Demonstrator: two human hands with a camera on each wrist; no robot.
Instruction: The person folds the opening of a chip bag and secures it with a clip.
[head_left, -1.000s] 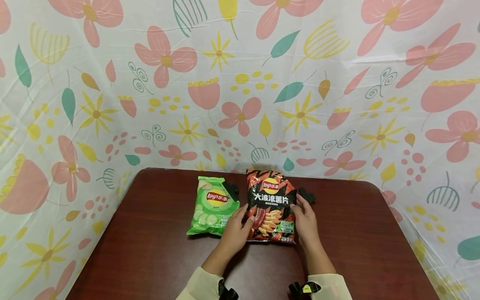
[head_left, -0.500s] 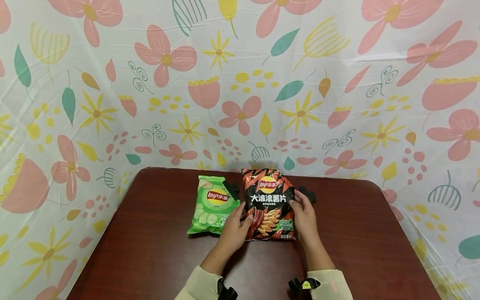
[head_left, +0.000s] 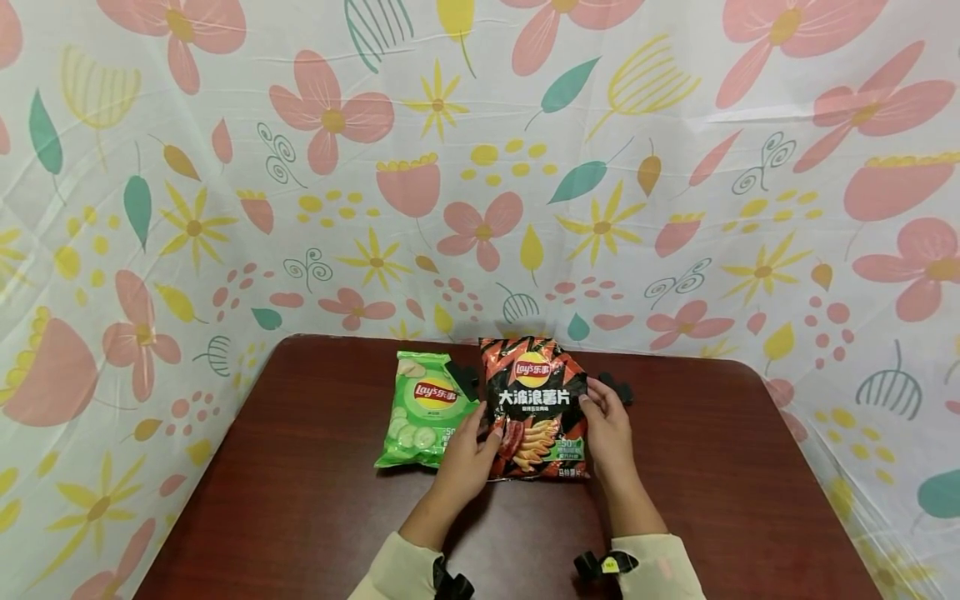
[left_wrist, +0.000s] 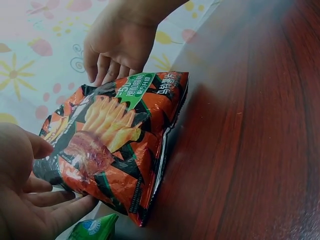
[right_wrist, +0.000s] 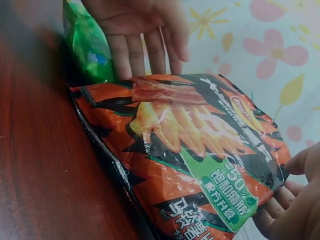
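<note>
Gripping the red-and-black chip bag (head_left: 534, 400), just right of the green bag (head_left: 422, 417): our left hand (head_left: 467, 457) pinches the edge nearest the green bag, our right hand (head_left: 611, 433) the edge farther from it. We judge light, even pressure best, enough to prevent slipping without crushing. Table (head_left: 300, 500) lies beneath the green bag; floral cloth (head_left: 480, 125) hangs behind it.

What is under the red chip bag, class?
Brown table shows along the lower edge of the red chip bag, which the left hand and right hand hold at the sides. The surface directly beneath is covered, so anything there cannot be seen.
</note>
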